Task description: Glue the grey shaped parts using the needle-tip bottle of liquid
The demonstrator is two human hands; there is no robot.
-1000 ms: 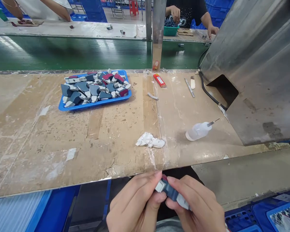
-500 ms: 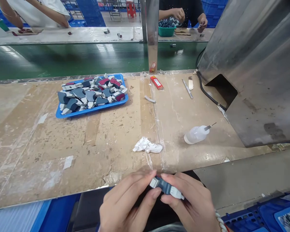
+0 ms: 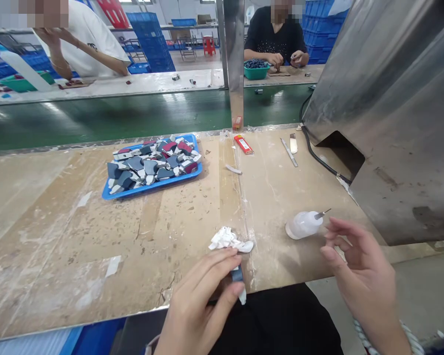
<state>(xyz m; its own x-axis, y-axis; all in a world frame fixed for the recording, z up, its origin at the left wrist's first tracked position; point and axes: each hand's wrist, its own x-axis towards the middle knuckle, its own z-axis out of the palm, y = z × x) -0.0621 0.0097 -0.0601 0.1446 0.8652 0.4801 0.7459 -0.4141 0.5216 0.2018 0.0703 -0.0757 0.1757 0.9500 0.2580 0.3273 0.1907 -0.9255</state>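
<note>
Clock directions are read from the picture's centre. Nearest, towards 7 o'clock, the left hand [image 3: 196, 301] pinches a small blue-grey and white piece [image 3: 237, 274] between thumb and fingers, at the near edge of the tabletop [image 3: 192, 207]; the grip leaves the piece's near end exposed, presumably so that its surface can be seen. At 4 o'clock the right hand [image 3: 368, 273] is partly open, thumb and fingers parted, with nothing visible between them.

Just beside its fingertips is a translucent bottle [image 3: 305, 225] — its thin metal spout points to 2 o'clock; whether the base sits flat cannot be told. Such a place probably suits quick reach. At 6 o'clock a crumpled white cloth [image 3: 227, 239] lies close to the left fingers, likely for convenience.

Farther on, at 9 o'clock, a blue tray [image 3: 151, 188] carries heaped pieces [image 3: 150, 166] in blue-grey, white and dark red, its rim perhaps serving to contain them. Near the centre lies a grey strip [image 3: 233, 170]; beyond it, towards 1 o'clock, a red lighter [image 3: 243, 145]. A slim knife [image 3: 289, 152] lies towards 2 o'clock, probably set aside to leave working room.

Behind runs a green belt [image 3: 133, 116] — across it sit two people, one in white [image 3: 92, 49] at 10 o'clock, one in black [image 3: 276, 47] at 1 o'clock.
</note>
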